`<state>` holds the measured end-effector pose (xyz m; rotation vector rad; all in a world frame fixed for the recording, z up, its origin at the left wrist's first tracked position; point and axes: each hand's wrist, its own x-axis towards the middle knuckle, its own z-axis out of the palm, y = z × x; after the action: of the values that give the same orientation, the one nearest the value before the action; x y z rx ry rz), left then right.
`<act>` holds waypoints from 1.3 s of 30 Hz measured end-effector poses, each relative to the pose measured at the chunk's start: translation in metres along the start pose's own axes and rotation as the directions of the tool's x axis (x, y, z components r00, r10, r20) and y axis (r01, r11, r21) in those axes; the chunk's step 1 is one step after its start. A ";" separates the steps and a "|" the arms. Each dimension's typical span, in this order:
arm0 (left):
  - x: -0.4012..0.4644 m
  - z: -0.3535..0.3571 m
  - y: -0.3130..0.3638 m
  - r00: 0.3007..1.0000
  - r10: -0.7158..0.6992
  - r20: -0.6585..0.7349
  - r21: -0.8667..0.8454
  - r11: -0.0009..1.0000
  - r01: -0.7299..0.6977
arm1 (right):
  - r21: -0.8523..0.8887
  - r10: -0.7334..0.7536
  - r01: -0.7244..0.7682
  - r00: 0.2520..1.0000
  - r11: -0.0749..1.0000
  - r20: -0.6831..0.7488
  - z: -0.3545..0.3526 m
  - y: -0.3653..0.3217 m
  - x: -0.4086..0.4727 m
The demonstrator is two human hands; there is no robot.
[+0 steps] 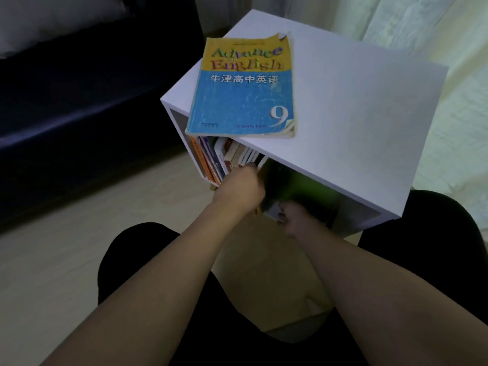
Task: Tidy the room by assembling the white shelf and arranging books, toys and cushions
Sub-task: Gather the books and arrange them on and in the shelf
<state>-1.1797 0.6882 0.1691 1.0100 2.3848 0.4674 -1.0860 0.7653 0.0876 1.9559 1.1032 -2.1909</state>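
Note:
A white shelf [356, 107] stands in front of me, its open side facing me. On its top lies a blue and yellow English textbook [244, 88], overhanging the front edge a little. Inside, a row of upright books [219, 159] fills the left part. My left hand [239, 190] is closed against the right end of that row. My right hand [298, 220] grips the lower edge of a dark green book [298, 187] that stands partly inside the shelf, blurred by motion. How deep the green book sits is hidden by the shelf top.
A dark blue sofa [79, 101] with a pale cushion [52, 19] runs along the left. Light curtains [422, 30] hang behind the shelf. My knees in black clothing [422, 233] rest on the pale wooden floor [66, 260].

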 end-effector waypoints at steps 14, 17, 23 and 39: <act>-0.011 0.016 -0.015 0.967 0.076 -0.243 0.088 0.995 -0.056 | 0.034 -0.022 0.017 0.988 0.999 0.155 0.015 -0.002 0.009; -0.024 0.002 -0.030 0.924 0.063 -0.376 -0.023 0.997 -0.077 | 0.061 -0.058 0.049 0.986 0.997 0.156 0.018 -0.003 -0.001; -0.018 -0.054 -0.034 0.735 -0.323 -0.596 -0.551 0.830 -0.082 | -0.071 -0.140 0.150 0.982 0.986 0.130 0.034 -0.023 -0.045; -0.043 -0.095 -0.059 0.941 -0.248 0.231 -0.522 0.785 0.335 | 0.425 -0.483 0.306 0.773 0.852 0.411 0.045 -0.017 -0.094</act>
<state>-1.2416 0.6058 0.2311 0.3830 2.0252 0.8674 -1.1117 0.7149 0.1767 1.1253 1.1912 -3.0521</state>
